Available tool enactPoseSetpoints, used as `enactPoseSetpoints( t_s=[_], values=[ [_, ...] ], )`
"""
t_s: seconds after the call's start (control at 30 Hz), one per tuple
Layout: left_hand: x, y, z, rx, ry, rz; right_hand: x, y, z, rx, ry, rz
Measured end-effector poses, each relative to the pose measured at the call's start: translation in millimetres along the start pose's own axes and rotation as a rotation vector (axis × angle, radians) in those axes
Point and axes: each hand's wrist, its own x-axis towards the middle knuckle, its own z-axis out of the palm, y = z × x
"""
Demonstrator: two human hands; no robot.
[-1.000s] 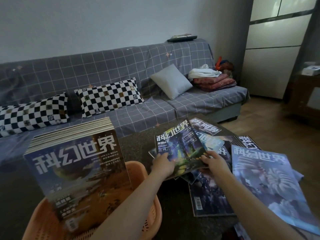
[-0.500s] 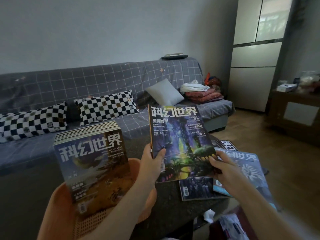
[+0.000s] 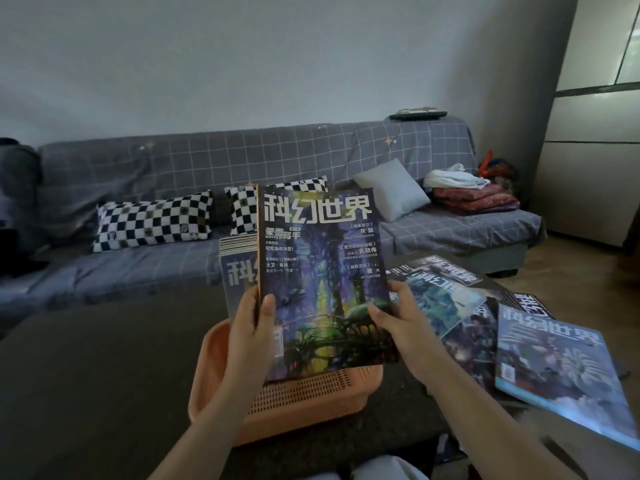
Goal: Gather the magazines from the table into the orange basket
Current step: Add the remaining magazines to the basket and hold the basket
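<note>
I hold one magazine (image 3: 322, 271) with a purple and green cover upright over the orange basket (image 3: 304, 396). My left hand (image 3: 251, 327) grips its left edge near the spine. My right hand (image 3: 398, 317) grips its lower right corner. Behind it, a stack of magazines (image 3: 237, 261) stands upright in the basket, mostly hidden. Several more magazines (image 3: 561, 368) lie spread on the dark table (image 3: 104, 375) to the right, overlapping each other.
A grey checked sofa (image 3: 242, 161) runs along the far side with checkered pillows (image 3: 152, 220), a grey cushion (image 3: 394, 188) and folded laundry (image 3: 474, 195). A white cabinet (image 3: 595, 133) stands at the right. Wooden floor lies beyond the table's right edge.
Both hands lifted the purple and green magazine off the pile on the table, turned it upright and carried it left over the basket.
</note>
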Motion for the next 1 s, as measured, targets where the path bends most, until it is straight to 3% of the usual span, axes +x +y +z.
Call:
enactPoseSetpoints(
  t_s=[0.2, 0.3, 0.53, 1.0],
  values=[
    [6.0, -37.6, -37.1, 0.022, 0.05, -0.224, 23.3, 26.2, 43.5, -0.189, -0.054, 0.019],
    [4.7, -56.1, -44.3, 0.062, 0.102, -0.243, 32.4, 42.8, 55.9, -0.285, -0.055, 0.026],
    [9.1, -76.8, -48.7, 0.347, 0.221, -0.179, 43.7, 63.4, 70.0, -0.498, 0.11, 0.0],
    [22.9, -84.3, -45.5, 0.31, 0.237, -0.24, 55.6, 73.9, 75.6, -0.617, 0.267, -0.025]
  ],
)
